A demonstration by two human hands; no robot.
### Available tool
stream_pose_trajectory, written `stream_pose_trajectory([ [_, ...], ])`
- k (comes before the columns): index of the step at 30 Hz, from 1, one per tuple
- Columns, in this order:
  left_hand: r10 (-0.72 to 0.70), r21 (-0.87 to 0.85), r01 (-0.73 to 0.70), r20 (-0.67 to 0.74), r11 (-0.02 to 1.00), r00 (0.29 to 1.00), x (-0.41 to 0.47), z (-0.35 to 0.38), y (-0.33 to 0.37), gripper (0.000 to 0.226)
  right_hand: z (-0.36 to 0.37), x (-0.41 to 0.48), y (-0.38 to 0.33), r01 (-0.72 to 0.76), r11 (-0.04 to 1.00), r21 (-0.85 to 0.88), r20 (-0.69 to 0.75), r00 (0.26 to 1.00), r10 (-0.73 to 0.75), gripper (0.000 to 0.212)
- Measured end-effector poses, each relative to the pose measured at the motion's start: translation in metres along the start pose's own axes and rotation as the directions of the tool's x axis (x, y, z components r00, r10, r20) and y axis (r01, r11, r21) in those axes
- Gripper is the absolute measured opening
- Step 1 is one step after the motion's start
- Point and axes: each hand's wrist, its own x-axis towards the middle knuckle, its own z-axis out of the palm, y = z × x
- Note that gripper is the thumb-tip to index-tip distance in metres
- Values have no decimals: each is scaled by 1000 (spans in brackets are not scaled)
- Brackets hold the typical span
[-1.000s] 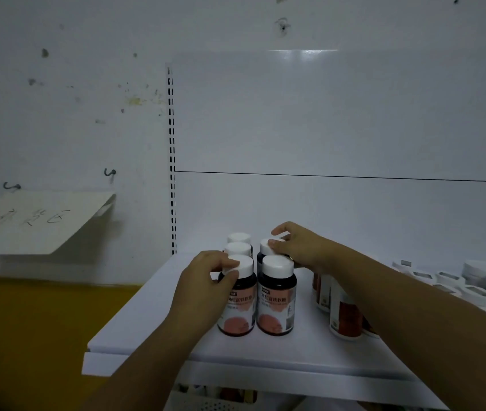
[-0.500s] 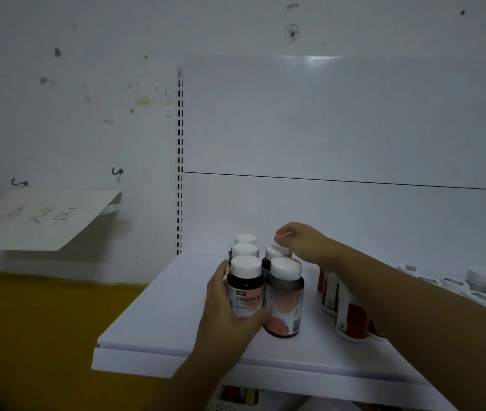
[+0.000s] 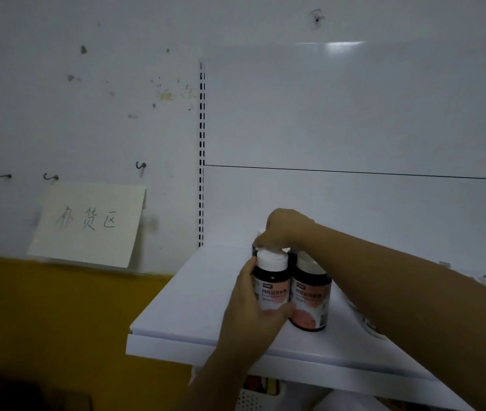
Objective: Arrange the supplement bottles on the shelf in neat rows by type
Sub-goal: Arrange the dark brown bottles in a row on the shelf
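Two hands on dark supplement bottles at the shelf's left end, head view

On the wall left of the shelf (image 3: 194, 295) a paper note (image 3: 90, 223) reads 补货区 by hand; the two front bottles carry pink and white labels with a small dark logo tab and Chinese print too blurred to read. The rear bottles are almost wholly hidden behind the front pair and under the right hand (image 3: 283, 229), with only a sliver of white cap (image 3: 260, 233) showing. More bottles to the right on the shelf are cut off by the forearm. The left hand (image 3: 253, 315) wraps the left bottle (image 3: 271, 280), thumb across its lower label, touching the right bottle (image 3: 310, 298). The right hand's fingers bunch and curl down onto the rear caps; whether they grip or only touch, I cannot tell
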Motion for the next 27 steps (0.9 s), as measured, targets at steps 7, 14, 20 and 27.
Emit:
stream_pose_trajectory([
  [7, -3, -85, 2, -7, 996, 1000, 0, -5, 2, 75, -36, -15, 11, 106, 976, 191, -209, 976, -65, 47],
  [14, -39, -119, 25, -116, 993, 993, 1, -11, -1, 83, -82, -47, 33, 242, 842, 481, -469, 883, 13, 33],
  [20, -10, -173, -42, -287, 984, 958, -7, -18, 27, 57, -94, -85, 48, 292, 737, 610, -487, 872, 58, 31],
  [27, 124, -374, -175, -155, 911, 980, -36, -13, 92, 50, -93, -116, 40, 249, 691, 679, -373, 927, 33, 39],
])
